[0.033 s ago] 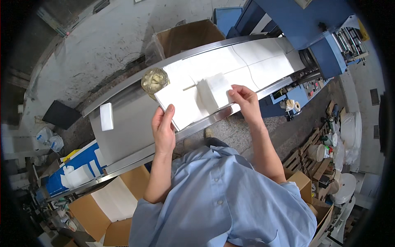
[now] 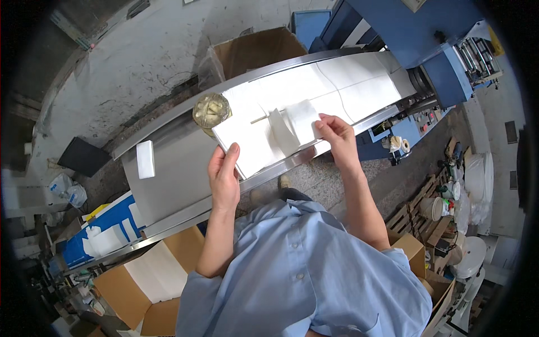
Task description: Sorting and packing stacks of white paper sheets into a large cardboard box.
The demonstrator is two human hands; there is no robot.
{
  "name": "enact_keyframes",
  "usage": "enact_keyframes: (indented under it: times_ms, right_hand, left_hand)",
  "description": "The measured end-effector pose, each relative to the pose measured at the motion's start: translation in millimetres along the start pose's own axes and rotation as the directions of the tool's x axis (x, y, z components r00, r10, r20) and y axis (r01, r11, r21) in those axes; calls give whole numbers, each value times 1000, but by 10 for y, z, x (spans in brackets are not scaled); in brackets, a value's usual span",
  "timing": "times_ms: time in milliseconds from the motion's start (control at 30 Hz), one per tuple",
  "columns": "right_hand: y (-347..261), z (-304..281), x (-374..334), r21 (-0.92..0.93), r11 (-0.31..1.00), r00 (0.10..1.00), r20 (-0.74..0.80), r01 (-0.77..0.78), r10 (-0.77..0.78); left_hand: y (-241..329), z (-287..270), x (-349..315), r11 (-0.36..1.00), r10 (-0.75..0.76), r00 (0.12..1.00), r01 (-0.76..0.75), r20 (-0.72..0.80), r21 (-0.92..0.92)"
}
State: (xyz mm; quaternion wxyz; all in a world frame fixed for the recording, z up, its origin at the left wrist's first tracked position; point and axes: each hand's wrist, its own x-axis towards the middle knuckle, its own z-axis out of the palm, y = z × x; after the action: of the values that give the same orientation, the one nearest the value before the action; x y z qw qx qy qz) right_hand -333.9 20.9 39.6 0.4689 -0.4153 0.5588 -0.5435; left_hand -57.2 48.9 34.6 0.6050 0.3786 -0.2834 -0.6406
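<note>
A row of flat white paper stacks (image 2: 359,84) lies along a long metal table. My left hand (image 2: 224,174) grips the near left corner of the end stack (image 2: 247,135), thumb on top and fingers against its side. Between finger and thumb, my right hand (image 2: 335,135) pinches the edge of a lifted white paper sheet (image 2: 303,119). Left of it, another raised white flap (image 2: 283,132) stands tilted. A thin, light strip (image 2: 260,120) lies on the end stack beside the flap.
A round clear container (image 2: 211,110) stands behind the left end of the stacks. One small white pack (image 2: 145,159) rests farther left on the metal surface (image 2: 174,174). Behind the table is a cardboard box (image 2: 258,50); a blue machine (image 2: 415,33) stands at the right end.
The raised paper has parted: the sheet in my right hand has swung right, away from the flap at its left. My right hand has shifted slightly right; my left has barely moved.
</note>
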Motion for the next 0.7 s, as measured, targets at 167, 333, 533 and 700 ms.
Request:
enact_keyframes:
  times_ms: [167,333,533,700]
  right_hand:
    - [-358,115,-149,146,971,982,-52,188,-182]
    - [-514,542,-607,-105,970,941,288,217,-179]
    - [-448,624,-675,-413,810,885,387,416,-257]
    - [-320,669,-589,-470,755,889,237,457,-391]
  left_hand:
    - [-120,71,-28,991,-123,992,123,8,47]
    - [-248,326,-195,978,-107,993,113,41,-173]
    - [-200,-22,-223,999,-37,998,37,45,16]
    - [-68,-300,-279,998,-60,988,61,-140,6]
